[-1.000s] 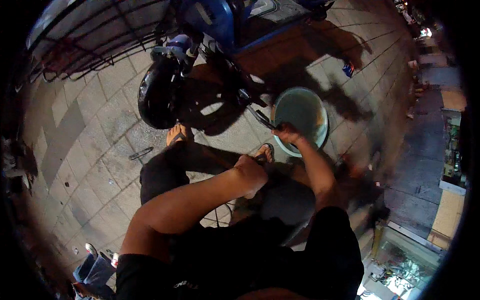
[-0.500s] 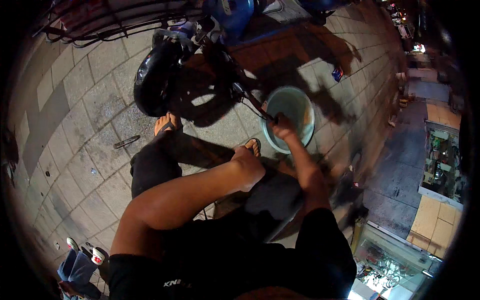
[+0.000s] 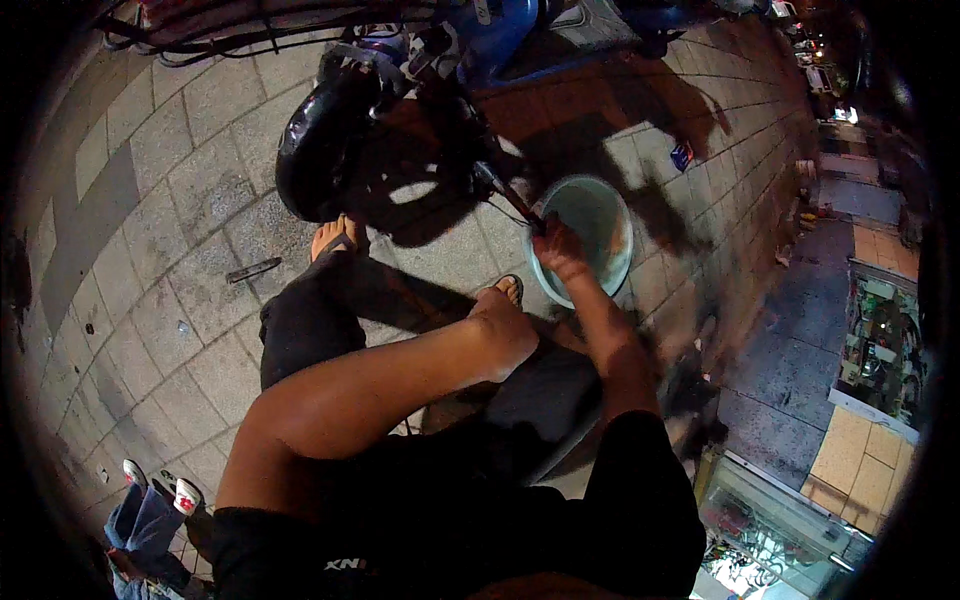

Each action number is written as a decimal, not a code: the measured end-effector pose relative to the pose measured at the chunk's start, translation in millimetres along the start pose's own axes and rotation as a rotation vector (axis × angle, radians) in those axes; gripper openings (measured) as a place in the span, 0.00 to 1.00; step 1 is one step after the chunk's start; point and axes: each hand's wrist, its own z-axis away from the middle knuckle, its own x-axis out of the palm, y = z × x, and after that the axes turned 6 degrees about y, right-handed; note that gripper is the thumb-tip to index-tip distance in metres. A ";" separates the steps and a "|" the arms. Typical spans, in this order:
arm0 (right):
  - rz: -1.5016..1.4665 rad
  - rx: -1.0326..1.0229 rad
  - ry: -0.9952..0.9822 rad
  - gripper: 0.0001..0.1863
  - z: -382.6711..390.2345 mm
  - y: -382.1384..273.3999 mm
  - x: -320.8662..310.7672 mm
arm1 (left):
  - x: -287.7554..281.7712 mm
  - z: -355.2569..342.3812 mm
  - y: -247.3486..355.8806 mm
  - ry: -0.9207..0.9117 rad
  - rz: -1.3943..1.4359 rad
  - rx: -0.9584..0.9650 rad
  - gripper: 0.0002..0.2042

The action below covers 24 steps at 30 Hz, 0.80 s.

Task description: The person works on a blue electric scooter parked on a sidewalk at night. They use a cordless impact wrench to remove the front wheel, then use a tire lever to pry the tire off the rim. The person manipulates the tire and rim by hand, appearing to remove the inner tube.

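Observation:
My right hand grips the lower end of a dark rod with a shiny section, over the pale plastic basin, which has murky liquid inside. The rod runs up and left into the shadowed parts beside a black scooter wheel. My left hand is lower and nearer, above my right sandalled foot, with its fingers turned down and hidden, so I cannot tell what it touches.
A blue scooter and black wire rack stand above. A dark bar and blue packet lie on the paving. Another person's legs are at lower left. Glass display cases line the right.
The view has shifted a little since a second ago. My right hand stays on the rod and has moved slightly upward over the basin. My left hand shows little change.

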 end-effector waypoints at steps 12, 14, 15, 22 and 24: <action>-0.079 0.065 -0.414 0.18 -94.1 -62.9 -69.1 | 1.5 -7.8 -1.5 -0.040 0.025 -0.055 0.19; -0.061 0.125 -0.486 0.17 -88.7 -61.3 -67.0 | 7.8 -10.0 -3.7 0.003 0.015 -0.054 0.18; -0.067 0.049 -0.387 0.17 -65.1 -47.5 -57.6 | 11.8 -6.8 -3.0 0.062 -0.005 -0.053 0.18; -0.069 0.234 -0.375 0.21 17.0 -35.5 57.3 | -2.4 20.1 -5.2 -0.084 0.021 -0.020 0.17; -0.148 0.372 -0.411 0.23 16.9 -65.2 62.4 | 12.6 10.9 -0.9 -0.133 0.014 -0.087 0.16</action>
